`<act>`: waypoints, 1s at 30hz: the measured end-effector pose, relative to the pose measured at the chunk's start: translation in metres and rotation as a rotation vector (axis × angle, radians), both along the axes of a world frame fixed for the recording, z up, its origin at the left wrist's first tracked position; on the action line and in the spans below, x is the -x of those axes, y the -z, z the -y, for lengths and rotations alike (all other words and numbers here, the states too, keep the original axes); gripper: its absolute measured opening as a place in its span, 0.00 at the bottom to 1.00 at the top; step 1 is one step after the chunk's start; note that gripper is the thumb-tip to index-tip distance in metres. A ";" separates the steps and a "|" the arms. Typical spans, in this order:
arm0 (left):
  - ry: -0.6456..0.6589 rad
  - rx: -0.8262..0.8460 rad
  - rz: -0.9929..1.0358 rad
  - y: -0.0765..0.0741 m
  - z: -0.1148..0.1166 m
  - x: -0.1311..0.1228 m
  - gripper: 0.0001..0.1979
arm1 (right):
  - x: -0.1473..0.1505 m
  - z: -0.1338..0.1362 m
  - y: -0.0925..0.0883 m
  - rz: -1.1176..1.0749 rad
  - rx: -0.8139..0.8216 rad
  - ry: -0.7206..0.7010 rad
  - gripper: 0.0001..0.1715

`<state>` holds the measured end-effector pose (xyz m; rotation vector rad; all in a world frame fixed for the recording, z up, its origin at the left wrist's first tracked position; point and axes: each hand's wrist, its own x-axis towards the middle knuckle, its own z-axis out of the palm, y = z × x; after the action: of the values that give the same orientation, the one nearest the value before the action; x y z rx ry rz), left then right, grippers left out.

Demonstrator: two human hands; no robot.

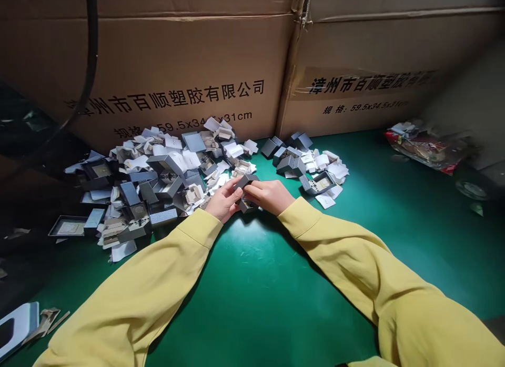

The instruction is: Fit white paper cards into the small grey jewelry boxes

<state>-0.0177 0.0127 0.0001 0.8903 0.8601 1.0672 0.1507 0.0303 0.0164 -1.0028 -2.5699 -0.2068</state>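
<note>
A small dark grey box (pixel 248 180) is held between my two hands above the green table. My left hand (pixel 224 200) grips its left side, thumb across the near edge. From the right, my right hand (pixel 272 195) closes on it with curled fingers that hide part of the inside. To the left lies a big heap of similar grey boxes (pixel 163 217) mixed with folded white paper pieces (pixel 138 163). Beyond my right hand sits a smaller pile with an open grey box (pixel 321 182) and white paper slips (pixel 325 199).
Two large cardboard cartons (pixel 189 51) with printed lettering stand along the back of the green table (pixel 260 293). A plastic bag (pixel 426 148) lies at the far right. A black cable (pixel 91 46) hangs at upper left; a white-framed object (pixel 19 327) rests at lower left.
</note>
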 end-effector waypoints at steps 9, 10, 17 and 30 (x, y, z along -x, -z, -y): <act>-0.013 -0.039 -0.044 -0.001 0.002 -0.001 0.33 | 0.008 0.010 0.000 0.029 0.028 0.103 0.20; -0.017 -0.029 -0.040 -0.001 0.001 0.000 0.32 | 0.009 0.010 0.001 0.019 0.040 0.125 0.19; 0.000 0.079 0.033 -0.003 0.000 0.003 0.29 | 0.010 0.013 0.009 -0.093 0.071 0.148 0.18; 0.028 0.092 0.048 -0.007 0.002 0.002 0.27 | 0.008 0.012 0.005 -0.008 0.048 0.148 0.19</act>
<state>-0.0199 0.0103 0.0072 0.7943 0.8476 1.0123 0.1424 0.0188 0.0119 -1.2105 -2.5052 -0.1803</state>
